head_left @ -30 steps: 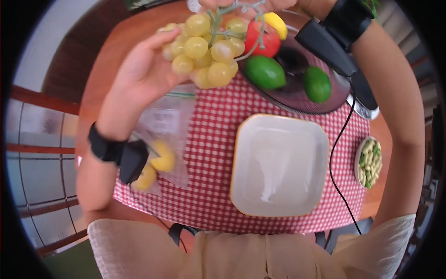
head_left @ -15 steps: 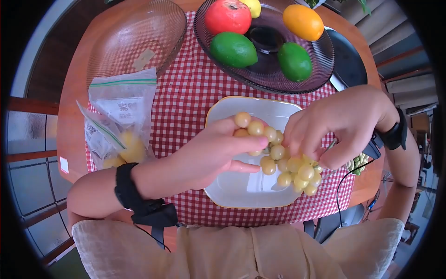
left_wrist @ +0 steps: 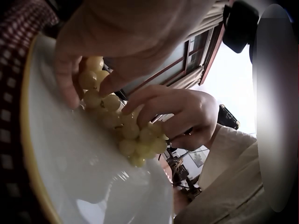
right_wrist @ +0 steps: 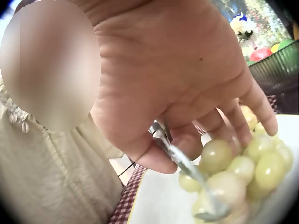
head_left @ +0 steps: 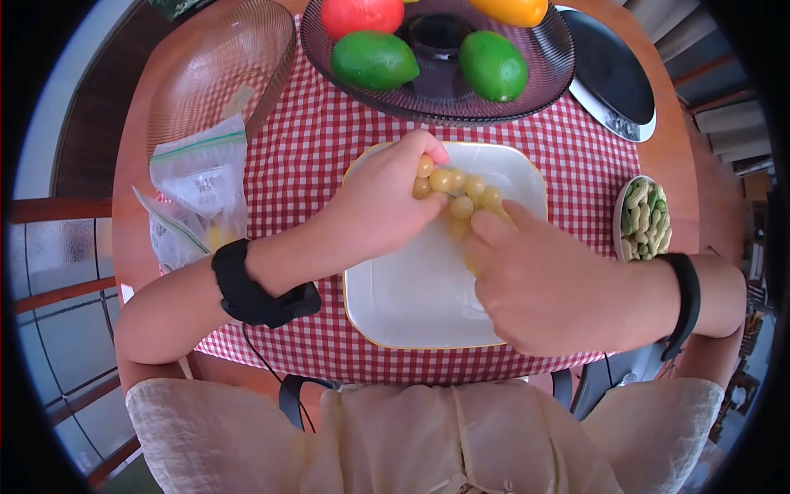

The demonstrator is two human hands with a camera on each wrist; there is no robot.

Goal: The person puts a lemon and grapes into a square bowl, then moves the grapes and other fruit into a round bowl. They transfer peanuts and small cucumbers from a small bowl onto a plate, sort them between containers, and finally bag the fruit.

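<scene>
A bunch of pale yellow-green grapes (head_left: 462,206) is close over the white rectangular dish with a yellow rim (head_left: 403,305). My left hand (head_left: 370,198) holds the bunch's far end, with fingers and thumb round a few grapes in the left wrist view. At the near end, my right hand (head_left: 551,284) curls over the grapes and covers part of them in the head view. The right wrist view shows the bunch's pale stem (right_wrist: 187,163) between that hand's thumb and fingers, with larger grapes (right_wrist: 271,170) beneath the fingertips.
Behind the dish stands a purple glass bowl (head_left: 527,117) with green, red and orange fruit. An amber glass bowl (head_left: 206,74) and zip bags (head_left: 202,177) are at left. On the right are a black tray (head_left: 609,74) and a bowl of peanut-like pods (head_left: 646,222).
The grapes came down from up near the fruit bowl to the white dish and now lie further over its middle. Both hands moved with them, and the head view shifted.
</scene>
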